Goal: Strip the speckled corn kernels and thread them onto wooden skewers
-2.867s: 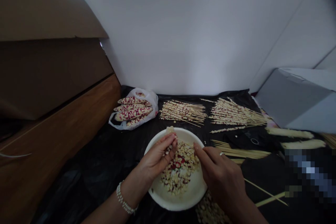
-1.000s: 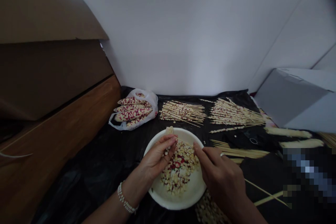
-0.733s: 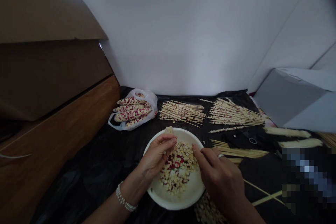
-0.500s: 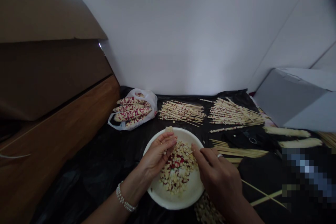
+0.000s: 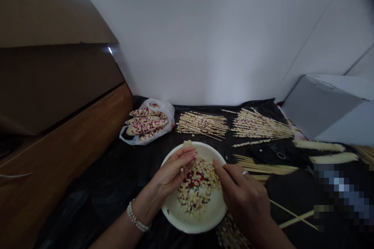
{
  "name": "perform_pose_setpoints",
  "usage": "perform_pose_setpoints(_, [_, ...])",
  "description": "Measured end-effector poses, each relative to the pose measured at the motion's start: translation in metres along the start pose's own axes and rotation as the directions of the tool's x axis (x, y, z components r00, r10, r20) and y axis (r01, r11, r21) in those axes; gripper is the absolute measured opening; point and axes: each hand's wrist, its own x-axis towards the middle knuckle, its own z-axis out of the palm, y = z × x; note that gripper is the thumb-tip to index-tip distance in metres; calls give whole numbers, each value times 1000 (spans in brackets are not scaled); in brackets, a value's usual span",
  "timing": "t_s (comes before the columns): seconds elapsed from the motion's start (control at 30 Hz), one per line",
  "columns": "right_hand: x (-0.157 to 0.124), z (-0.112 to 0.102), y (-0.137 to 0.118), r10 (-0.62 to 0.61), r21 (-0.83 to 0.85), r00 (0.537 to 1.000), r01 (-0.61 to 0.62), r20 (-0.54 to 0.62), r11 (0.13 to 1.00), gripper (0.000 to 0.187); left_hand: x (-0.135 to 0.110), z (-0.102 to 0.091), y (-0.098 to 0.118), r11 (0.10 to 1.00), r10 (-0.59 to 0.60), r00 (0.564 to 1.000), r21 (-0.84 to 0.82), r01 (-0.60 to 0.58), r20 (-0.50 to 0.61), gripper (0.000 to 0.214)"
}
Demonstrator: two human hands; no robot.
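Note:
A white bowl [image 5: 182,218] half full of loose cream and red corn kernels [image 5: 197,190] sits right under my hands. My left hand [image 5: 172,173] is shut around a short pale piece of corn cob [image 5: 188,144], whose tip sticks out above the fingers. My right hand [image 5: 244,198] pinches over the kernels at the bowl's right side, holding a thin bamboo skewer [image 5: 292,214] whose tail runs out towards the lower right. The skewer's tip is hard to make out between my hands.
Red-and-cream corn cobs lie in a white plastic bag [image 5: 166,109] at the back left. Bundles of kernel-laden skewers [image 5: 201,123] lie on the black plastic sheet [image 5: 87,202], with bare cobs [image 5: 320,146] to the right. A grey box [image 5: 324,111] stands right, a wooden panel [image 5: 64,155] left.
The view has drifted slightly, sliding the background left. My hands stay over the bowl, with the right fingertips a little further left and the left wrist shifted left.

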Motion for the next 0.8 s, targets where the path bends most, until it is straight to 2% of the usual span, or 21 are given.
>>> perform_pose_setpoints(0.1, [0, 1, 3, 29, -16, 1000, -29, 3, 999, 37, 1, 1, -4, 995, -56, 998, -85, 53, -26, 20])
perform_pose_setpoints(0.27, [-1, 3, 3, 29, -37, 999, -29, 19, 999, 35, -3, 5, -7, 990, -101, 993, -102, 95, -59, 17])
perform_pose_setpoints(0.43, [-1, 4, 0, 24, -35, 1000, -23, 20, 999, 36, -3, 8, -7, 991, -88, 991, -113, 76, -100, 16])
perform_pose_setpoints(0.63, [-1, 1, 3, -30, -19, 997, 31, 75, 999, 40, -1, 5, -5, 998, -50, 990, -29, 47, -129, 14])
perform_pose_setpoints(0.8, [2, -4, 3, -46, -33, 997, 48, 61, 998, 39, -1, 0, -1, 996, -14, 997, 82, 20, -76, 14])
